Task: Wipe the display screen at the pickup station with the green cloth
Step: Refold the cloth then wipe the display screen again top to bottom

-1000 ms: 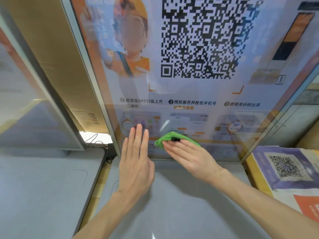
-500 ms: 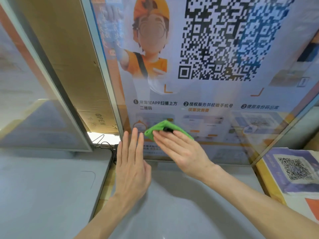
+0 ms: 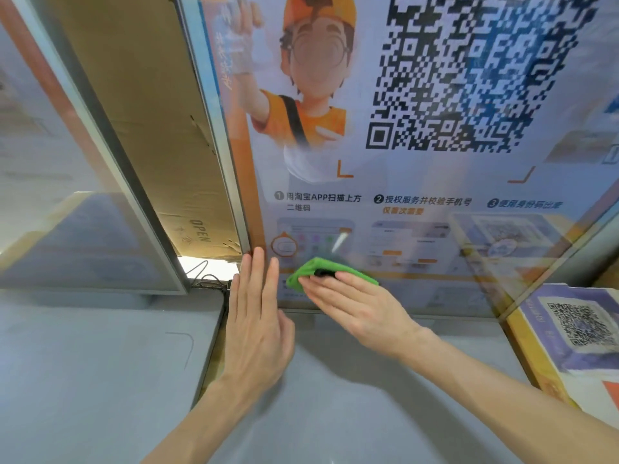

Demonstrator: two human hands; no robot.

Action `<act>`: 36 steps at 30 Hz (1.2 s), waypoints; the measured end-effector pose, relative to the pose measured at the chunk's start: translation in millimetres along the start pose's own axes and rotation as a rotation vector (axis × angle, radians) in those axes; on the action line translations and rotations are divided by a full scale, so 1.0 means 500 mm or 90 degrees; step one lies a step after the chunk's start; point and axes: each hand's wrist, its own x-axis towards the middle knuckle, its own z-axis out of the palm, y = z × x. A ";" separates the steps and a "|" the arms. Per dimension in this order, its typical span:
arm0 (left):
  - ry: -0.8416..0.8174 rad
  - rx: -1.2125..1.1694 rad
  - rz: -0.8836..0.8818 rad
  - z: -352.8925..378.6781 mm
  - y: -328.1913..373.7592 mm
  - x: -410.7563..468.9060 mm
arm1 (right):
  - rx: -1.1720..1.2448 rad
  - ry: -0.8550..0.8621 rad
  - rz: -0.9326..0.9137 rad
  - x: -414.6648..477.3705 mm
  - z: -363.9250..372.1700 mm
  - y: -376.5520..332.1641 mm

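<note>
The display screen fills the upper middle and right, showing a big QR code, a cartoon courier and three numbered steps. My right hand presses the folded green cloth flat against the screen's lower left part, near the bottom edge. Most of the cloth is hidden under my fingers. My left hand lies flat and open, fingers together, against the screen's lower left corner and frame, just left of the cloth.
A second screen stands at the left, with a cardboard panel between the two. Black cables run in the gap behind. A grey counter lies below. A printed QR sheet rests at the right.
My right hand has slid the green cloth leftward along the lower part of the screen. My left hand moved left to the screen's corner. The view shifted left with them.
</note>
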 end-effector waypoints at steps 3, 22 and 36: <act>0.013 -0.073 -0.041 -0.004 -0.001 -0.002 | 0.002 -0.012 -0.001 0.012 -0.008 -0.009; 0.067 -0.512 -0.308 -0.019 -0.020 -0.031 | -0.002 0.087 0.053 0.170 0.008 -0.046; -0.002 -0.715 -0.707 0.034 -0.061 -0.068 | -0.027 -0.046 -0.044 0.080 0.096 -0.116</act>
